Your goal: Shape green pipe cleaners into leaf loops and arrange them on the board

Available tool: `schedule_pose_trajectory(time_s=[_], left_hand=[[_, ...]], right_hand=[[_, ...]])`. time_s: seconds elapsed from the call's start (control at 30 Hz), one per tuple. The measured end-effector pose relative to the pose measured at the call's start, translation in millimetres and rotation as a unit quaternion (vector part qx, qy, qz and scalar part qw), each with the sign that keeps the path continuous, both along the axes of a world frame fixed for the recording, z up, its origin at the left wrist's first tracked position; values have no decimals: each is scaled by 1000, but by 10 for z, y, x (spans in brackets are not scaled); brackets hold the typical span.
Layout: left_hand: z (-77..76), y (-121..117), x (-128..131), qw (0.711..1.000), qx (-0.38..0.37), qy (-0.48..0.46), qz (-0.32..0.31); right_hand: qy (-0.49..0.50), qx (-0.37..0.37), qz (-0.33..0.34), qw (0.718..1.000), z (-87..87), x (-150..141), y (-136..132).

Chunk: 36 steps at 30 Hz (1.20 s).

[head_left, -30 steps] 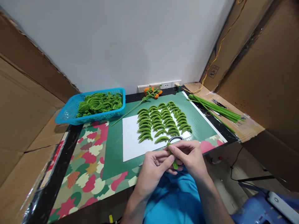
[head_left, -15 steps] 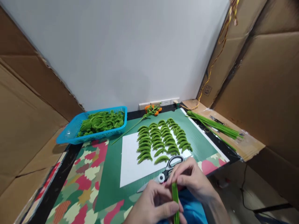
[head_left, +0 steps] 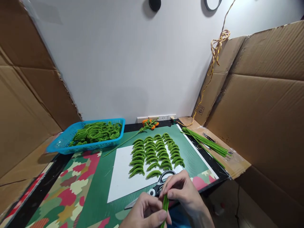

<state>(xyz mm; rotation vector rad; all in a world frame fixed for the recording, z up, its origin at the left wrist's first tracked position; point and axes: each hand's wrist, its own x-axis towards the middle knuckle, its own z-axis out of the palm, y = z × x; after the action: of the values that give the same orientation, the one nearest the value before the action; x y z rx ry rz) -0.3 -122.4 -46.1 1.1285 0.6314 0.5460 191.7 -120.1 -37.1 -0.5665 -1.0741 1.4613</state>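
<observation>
The left hand (head_left: 147, 212) and right hand (head_left: 184, 190) pinched a green strip (head_left: 165, 203), seemingly mid-shaping, calling for steady pressure; scissors (head_left: 152, 192) lay towards eleven o'clock.

Smooth, glossy blue plastic is seen in the basket (head_left: 83, 146) at the left. Rough brown cardboard is shown in the panel (head_left: 263, 104) on the right. Shiny metal is visible in the scissors' blade (head_left: 131, 204) at bottom centre.
</observation>
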Motion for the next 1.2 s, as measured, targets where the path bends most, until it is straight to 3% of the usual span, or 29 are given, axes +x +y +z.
schedule_pose_trajectory(time_s=[0.17, 0.37, 0.63, 0.77, 0.83, 0.93, 1.03, 1.2], left_hand=[[-45, -5, 45, 999, -40, -23, 9], [184, -81, 62, 997, -75, -24, 25], [269, -2, -23, 999, -43, -10, 25], [313, 25, -80, 999, -29, 12, 37], [357, 41, -130, 998, -16, 30, 55], [422, 80, -229, 991, -6, 61, 121], [452, 120, -322, 979, 11, 89, 181], [437, 160, -401, 952, 48, 115, 279]], right_hand=[[2, -10, -5, 1000, -34, -27, 18], [14, -9, -28, 999, 8, -91, -1], [-64, -50, -101, 992, 160, -173, -84], [-124, -35, -129, 983, 183, -99, -87], [-194, -9, -160, 968, 194, 11, -92], [-355, 45, -188, 915, 181, 200, -123], [-476, 92, -131, 865, 143, 322, -184], [-578, 129, -84, 801, 155, 334, -240]])
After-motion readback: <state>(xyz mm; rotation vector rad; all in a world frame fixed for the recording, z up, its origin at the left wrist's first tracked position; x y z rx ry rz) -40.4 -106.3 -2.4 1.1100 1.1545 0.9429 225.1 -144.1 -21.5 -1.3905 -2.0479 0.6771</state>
